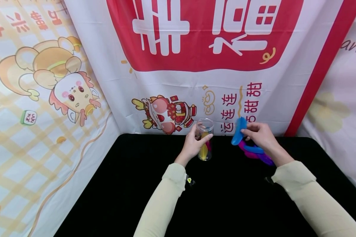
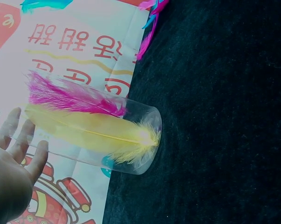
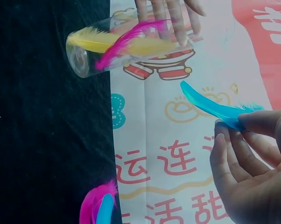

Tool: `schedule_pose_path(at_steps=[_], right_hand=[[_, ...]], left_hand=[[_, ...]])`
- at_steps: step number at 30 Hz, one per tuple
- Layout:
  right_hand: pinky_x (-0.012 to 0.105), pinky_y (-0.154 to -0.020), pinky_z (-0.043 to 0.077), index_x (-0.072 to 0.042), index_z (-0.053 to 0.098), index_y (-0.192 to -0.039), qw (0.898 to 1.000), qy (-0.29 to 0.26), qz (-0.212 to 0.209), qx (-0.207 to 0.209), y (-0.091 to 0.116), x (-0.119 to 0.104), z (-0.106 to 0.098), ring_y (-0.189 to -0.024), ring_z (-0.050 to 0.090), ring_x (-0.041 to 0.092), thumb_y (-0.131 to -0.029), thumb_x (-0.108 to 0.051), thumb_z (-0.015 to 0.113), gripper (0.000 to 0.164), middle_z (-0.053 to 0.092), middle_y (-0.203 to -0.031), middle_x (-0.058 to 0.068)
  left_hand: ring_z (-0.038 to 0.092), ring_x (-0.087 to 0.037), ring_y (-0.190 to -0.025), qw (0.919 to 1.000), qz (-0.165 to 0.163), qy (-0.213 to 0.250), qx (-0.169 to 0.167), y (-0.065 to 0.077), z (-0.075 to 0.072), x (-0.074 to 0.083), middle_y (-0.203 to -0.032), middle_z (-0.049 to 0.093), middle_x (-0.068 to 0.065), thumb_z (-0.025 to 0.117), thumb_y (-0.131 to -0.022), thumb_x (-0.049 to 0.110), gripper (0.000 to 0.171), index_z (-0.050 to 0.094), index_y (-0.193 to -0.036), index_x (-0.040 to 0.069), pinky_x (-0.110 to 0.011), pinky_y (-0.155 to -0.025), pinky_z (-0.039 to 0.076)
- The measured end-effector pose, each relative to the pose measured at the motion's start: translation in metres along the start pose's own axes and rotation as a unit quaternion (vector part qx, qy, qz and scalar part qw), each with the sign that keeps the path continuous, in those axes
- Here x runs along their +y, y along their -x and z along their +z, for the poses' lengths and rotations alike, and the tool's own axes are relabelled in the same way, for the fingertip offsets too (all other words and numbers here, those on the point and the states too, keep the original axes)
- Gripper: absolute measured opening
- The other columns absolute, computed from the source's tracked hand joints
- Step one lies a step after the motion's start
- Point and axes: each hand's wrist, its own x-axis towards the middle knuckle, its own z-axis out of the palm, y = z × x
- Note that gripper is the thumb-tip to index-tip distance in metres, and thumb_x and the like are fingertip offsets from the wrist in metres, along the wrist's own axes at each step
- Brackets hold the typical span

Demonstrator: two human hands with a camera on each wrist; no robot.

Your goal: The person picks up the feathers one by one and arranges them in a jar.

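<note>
My left hand (image 1: 193,144) grips a clear plastic jar (image 1: 205,122) near its upper part, and the jar stands upright at the back of the black table. Inside it are a yellow feather (image 2: 89,132) and a magenta feather (image 2: 72,97). To the right, my right hand (image 1: 261,135) pinches a blue feather (image 3: 215,107) between thumb and fingertips, apart from the jar. Below that hand lies a loose pile of feathers: magenta (image 3: 96,203), blue (image 1: 253,149) and purple (image 1: 266,159), partly hidden by the hand.
The black-covered table (image 1: 225,200) ends at a printed white and red cloth (image 1: 154,79) hanging behind it. A yellow-checked cloth (image 1: 44,154) hangs on the left, and a pale cloth (image 1: 338,138) on the right.
</note>
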Motion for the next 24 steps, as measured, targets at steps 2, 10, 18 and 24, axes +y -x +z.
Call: schedule_pose_path(at_steps=[2, 10, 18, 24], right_hand=[[0.026, -0.075, 0.056, 0.004, 0.063, -0.125, 1.000, -0.001, -0.004, 0.004, 0.001, -0.004, 0.002, -0.083, 0.068, 0.018, -0.102, -0.027, 0.066, 0.039, 0.074, -0.100, -0.001], [0.026, -0.073, 0.055, 0.005, 0.064, -0.122, 0.999, -0.008, -0.026, 0.021, -0.002, -0.003, 0.008, -0.080, 0.068, 0.015, -0.102, -0.025, 0.067, 0.037, 0.074, -0.097, -0.002], [0.025, -0.075, 0.054, 0.003, 0.067, -0.122, 0.999, -0.018, -0.040, 0.027, -0.002, -0.009, 0.011, -0.080, 0.067, 0.016, -0.101, -0.028, 0.068, 0.037, 0.075, -0.095, -0.004], [0.025, -0.075, 0.056, 0.004, 0.066, -0.124, 0.999, -0.029, -0.037, 0.025, -0.003, -0.015, 0.013, -0.081, 0.068, 0.015, -0.101, -0.027, 0.067, 0.039, 0.075, -0.097, -0.003]], left_hand=[[0.054, -0.030, -0.132, 1.0000, 0.002, 0.005, -0.001, 0.000, 0.000, 0.000, -0.135, 0.061, -0.004, 0.074, -0.096, 0.030, 0.057, 0.046, -0.146, 0.024, -0.052, -0.111, 0.043], [0.055, -0.031, -0.129, 1.0000, 0.005, 0.006, 0.002, -0.001, 0.001, -0.003, -0.132, 0.061, -0.002, 0.074, -0.096, 0.031, 0.057, 0.046, -0.146, 0.024, -0.055, -0.111, 0.042], [0.057, -0.018, -0.122, 1.0000, -0.004, 0.005, -0.002, 0.000, 0.000, -0.002, -0.130, 0.061, 0.002, 0.074, -0.096, 0.035, 0.058, 0.046, -0.146, 0.027, -0.052, -0.111, 0.043], [0.057, -0.020, -0.122, 1.0000, -0.002, 0.004, -0.004, -0.002, -0.001, -0.002, -0.130, 0.061, 0.001, 0.073, -0.096, 0.035, 0.062, 0.044, -0.149, 0.021, -0.051, -0.111, 0.043]])
